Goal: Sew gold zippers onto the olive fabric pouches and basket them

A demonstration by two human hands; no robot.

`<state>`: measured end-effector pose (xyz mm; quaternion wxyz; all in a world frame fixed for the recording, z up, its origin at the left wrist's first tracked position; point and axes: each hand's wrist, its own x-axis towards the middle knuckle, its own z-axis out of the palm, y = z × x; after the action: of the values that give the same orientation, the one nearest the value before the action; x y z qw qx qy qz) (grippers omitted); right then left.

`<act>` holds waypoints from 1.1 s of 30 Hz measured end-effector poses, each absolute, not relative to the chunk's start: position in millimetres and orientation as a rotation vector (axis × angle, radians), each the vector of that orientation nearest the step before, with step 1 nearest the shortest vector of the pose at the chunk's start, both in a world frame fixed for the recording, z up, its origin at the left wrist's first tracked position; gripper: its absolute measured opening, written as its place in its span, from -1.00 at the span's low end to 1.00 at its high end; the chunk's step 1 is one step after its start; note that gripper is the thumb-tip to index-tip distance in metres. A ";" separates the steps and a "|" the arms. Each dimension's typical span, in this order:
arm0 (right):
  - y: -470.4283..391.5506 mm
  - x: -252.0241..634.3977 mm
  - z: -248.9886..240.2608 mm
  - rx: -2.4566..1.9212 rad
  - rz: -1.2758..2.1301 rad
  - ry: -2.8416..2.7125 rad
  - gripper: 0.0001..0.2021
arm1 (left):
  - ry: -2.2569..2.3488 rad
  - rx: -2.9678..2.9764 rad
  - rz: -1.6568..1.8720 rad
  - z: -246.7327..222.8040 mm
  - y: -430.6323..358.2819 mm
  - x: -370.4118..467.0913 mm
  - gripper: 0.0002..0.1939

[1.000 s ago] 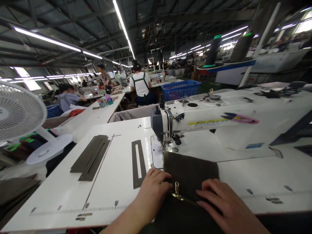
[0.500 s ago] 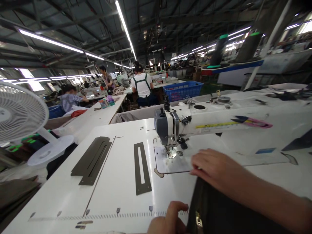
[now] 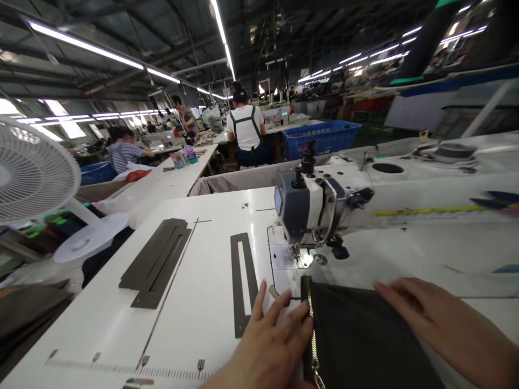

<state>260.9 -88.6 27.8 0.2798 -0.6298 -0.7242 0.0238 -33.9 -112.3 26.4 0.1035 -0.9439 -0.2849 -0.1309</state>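
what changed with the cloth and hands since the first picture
The dark cloth has been turned: its gold zipper, crosswise before, now runs toward the sewing machine along the cloth's left side. The left hand now lies spread, fingertips at that side; the right hand has moved to the far edge, its grip unclear. The slotted strip, stacked pieces and machine stay put, though the view has shifted.

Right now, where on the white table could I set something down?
Bare patches lie between the stacked dark panels and the slotted strip, and between those panels and the printed ruler. It is crowded in front of the sewing machine, where the left hand and right hand flank the zippered fabric.
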 end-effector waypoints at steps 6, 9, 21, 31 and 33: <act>-77.8 240.2 30.3 -1.796 0.238 -1.606 -0.56 | -0.954 -2.911 -0.240 48.8 -98.9 -22.5 -0.19; -67.6 241.0 33.1 -1.824 0.238 -1.614 -0.52 | -1.073 -2.953 -0.226 57.1 -96.2 -13.4 -0.03; -64.6 247.2 38.6 -2.082 -0.316 -2.005 -0.57 | -1.252 -2.947 -0.231 60.4 -96.6 -3.3 0.04; -122.3 235.5 17.0 -1.299 -0.525 -2.381 -0.34 | -1.304 -3.015 -0.251 59.7 -100.4 -1.2 0.02; -117.5 230.1 17.7 -1.313 -0.489 -2.335 -0.39 | -1.273 -3.067 -0.281 61.7 -96.7 -5.4 0.07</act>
<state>230.1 -117.5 17.7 0.2078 -0.4718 -0.8387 -0.1757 -5.4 -96.7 61.7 -0.0951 -0.9161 -0.3803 -0.0840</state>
